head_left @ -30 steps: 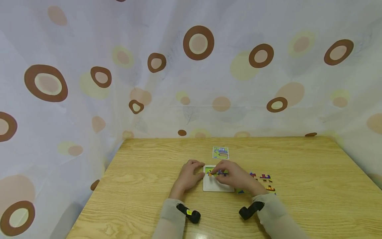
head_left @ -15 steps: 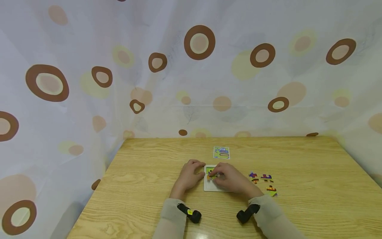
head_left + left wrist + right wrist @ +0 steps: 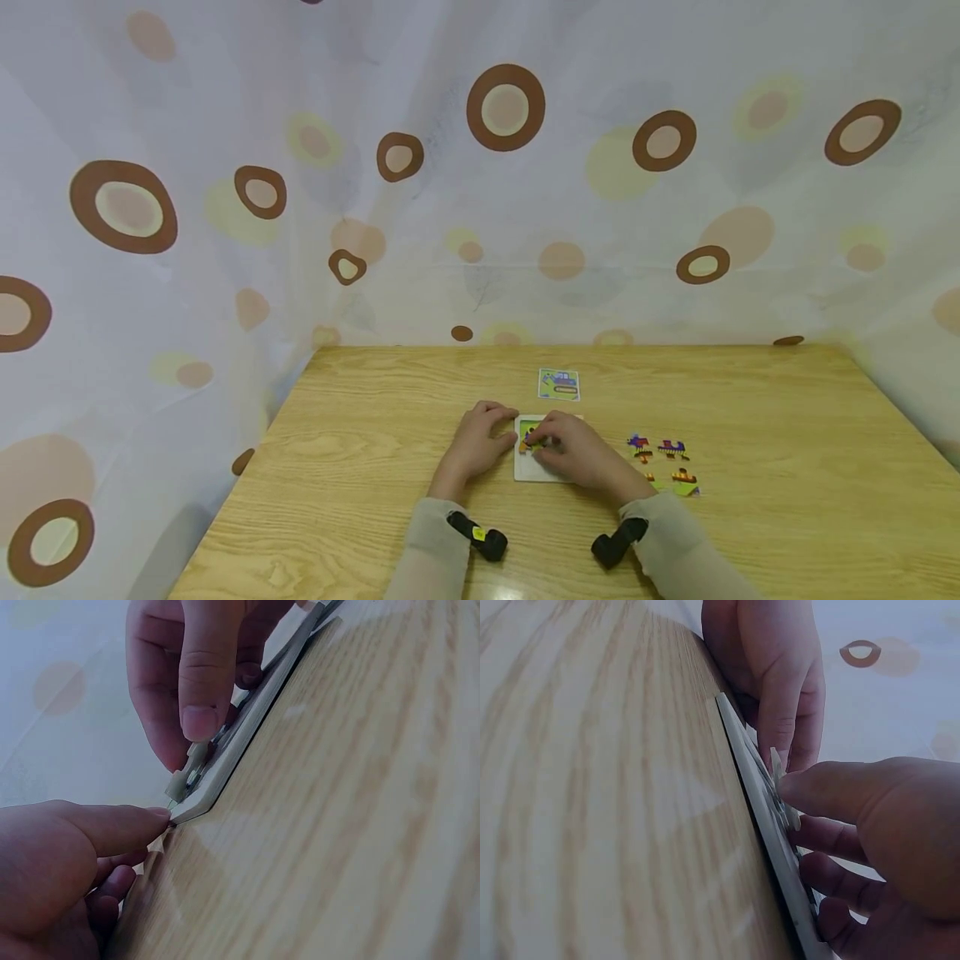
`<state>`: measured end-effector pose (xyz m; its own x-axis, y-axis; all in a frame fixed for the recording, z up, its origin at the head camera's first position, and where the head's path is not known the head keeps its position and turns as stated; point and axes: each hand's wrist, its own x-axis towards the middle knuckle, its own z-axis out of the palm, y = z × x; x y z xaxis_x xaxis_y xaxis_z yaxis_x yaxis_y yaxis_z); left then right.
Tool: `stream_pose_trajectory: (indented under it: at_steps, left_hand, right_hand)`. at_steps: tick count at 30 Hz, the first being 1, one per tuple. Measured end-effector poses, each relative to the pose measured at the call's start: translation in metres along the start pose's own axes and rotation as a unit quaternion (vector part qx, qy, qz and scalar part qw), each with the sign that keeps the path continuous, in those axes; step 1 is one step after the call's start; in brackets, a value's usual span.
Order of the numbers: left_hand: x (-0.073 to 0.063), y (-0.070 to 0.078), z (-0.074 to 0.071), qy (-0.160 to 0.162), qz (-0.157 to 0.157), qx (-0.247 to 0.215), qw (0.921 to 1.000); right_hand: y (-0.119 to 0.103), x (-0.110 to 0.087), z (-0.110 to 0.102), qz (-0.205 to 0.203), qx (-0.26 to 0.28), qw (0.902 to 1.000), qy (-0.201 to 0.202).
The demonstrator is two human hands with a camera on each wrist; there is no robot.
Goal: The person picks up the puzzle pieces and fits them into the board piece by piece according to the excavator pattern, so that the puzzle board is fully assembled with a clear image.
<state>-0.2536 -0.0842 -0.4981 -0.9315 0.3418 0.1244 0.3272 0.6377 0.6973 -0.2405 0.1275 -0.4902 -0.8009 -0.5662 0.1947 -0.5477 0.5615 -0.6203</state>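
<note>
"What's on the backdrop (image 3: 420, 67)?"
"White ground, brown rings filled with cream and peach, plus soft yellow and peach blots."
"And the table (image 3: 360, 417)?"
"Honey-yellow, with streaky wood grain."
"The tray (image 3: 536, 473)?"
"Off-white at the rim, lime green showing inside."
"Those loose puzzle pieces (image 3: 672, 449)?"
"Purple, red, yellow and green, one finely striped."
"The card (image 3: 558, 384)?"
"White-edged, green, with a bluish-purple vehicle."
"Sleeves (image 3: 433, 542)?"
"Beige; the wrist cameras (image 3: 491, 544) are black, the left one's label (image 3: 479, 534) yellow."

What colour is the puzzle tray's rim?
White; the puzzle tray's rim shows best in the head view.
</note>
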Motion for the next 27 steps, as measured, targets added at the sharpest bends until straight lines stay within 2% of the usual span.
stream_pose_trajectory:
  at_steps: [5,12,27]
  left_hand:
    - [-0.0010,0.0005,0.0009,-0.003,-0.006,0.000,1.0000]
    - [-0.0002,0.0003,0.0004,-0.005,-0.004,0.001,1.0000]
    - [-0.0002,-0.0007,0.0009,-0.004,0.001,0.002,1.0000]
  right_hand:
    - [0.0005,-0.0018,0.0016,0.007,0.005,1.0000,-0.002]
    - [-0.0001,-0.0028,0.0009,-0.009,-0.013,0.9998,0.013]
    - [-0.0053,-0.0036,-0.0019,-0.004,-0.011,0.9999,0.007]
